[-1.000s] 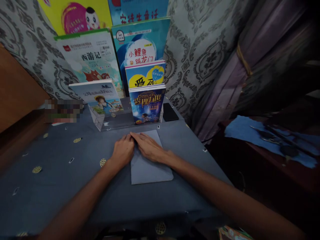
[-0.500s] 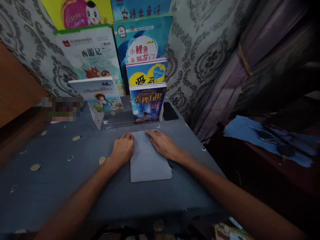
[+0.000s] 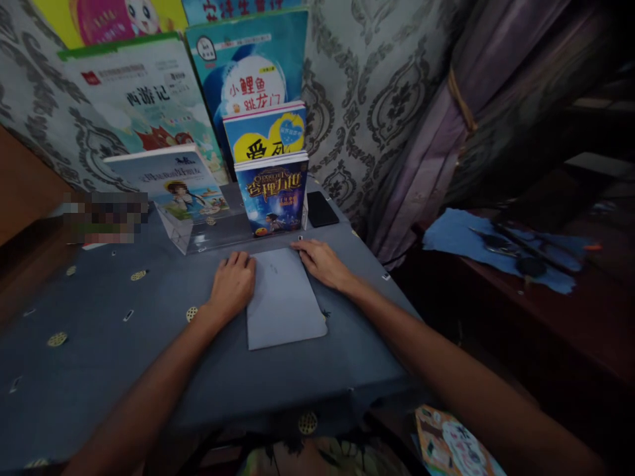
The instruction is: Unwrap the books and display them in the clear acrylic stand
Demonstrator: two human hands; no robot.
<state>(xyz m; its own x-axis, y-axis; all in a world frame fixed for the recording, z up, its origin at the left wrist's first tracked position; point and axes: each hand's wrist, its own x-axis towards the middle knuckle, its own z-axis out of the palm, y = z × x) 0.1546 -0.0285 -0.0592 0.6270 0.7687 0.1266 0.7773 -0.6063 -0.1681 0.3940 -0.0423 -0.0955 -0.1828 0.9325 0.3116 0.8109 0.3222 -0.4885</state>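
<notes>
A thin grey booklet [image 3: 282, 304] lies flat on the cloth-covered table, plain except for faint small marks near its top. Along its upper left edge rests my left hand [image 3: 234, 281], palm down, fingers slightly bent and touching or nearly touching the booklet; its thumb is hidden. My right hand [image 3: 325, 266] lies at the upper right edge with its fingers stretched toward the top corner. Just beyond the hands, a clear acrylic stand [image 3: 218, 238] holds a blue book [image 3: 272, 198] and a white-topped book [image 3: 173, 182].
Taller books, including a green-edged one [image 3: 143, 99] and a teal one [image 3: 253, 59], stand behind. A black phone [image 3: 322, 209] lies right of the stand. Off to the right, a blue cloth [image 3: 446, 235] bears dark tools. Another book [image 3: 451, 439] is below the table's front edge.
The view has shifted, so everything sits further left and slightly higher in the picture. My right hand has moved outward from the booklet's top toward its right edge.
</notes>
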